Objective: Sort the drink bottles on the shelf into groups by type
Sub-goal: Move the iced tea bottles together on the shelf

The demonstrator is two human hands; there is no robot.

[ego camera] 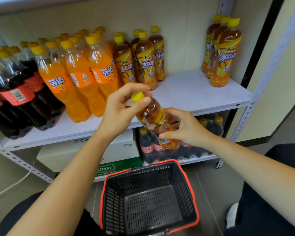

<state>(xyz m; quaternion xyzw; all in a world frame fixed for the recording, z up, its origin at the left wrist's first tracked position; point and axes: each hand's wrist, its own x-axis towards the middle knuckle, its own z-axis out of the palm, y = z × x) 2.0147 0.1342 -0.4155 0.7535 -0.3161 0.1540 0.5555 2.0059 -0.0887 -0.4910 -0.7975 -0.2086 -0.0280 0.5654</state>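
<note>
Tea bottle in both hands, sorting looks mostly done

The left hand (121, 113) pinches the yellow cap and neck of a tea bottle (152, 116), and the right hand (182, 128) wraps its lower body. It is held tilted in front of the shelf (186, 92), above a basket (112, 201) with nothing in it. On the shelf, cola bottles (15, 92) stand at the left, with orange soda bottles (78, 74) next to them and then a tea group (140, 62). Three more tea bottles (223, 51) stand well apart at the right end. What seems left is shelving the held bottle and joining the two tea groups.
</note>
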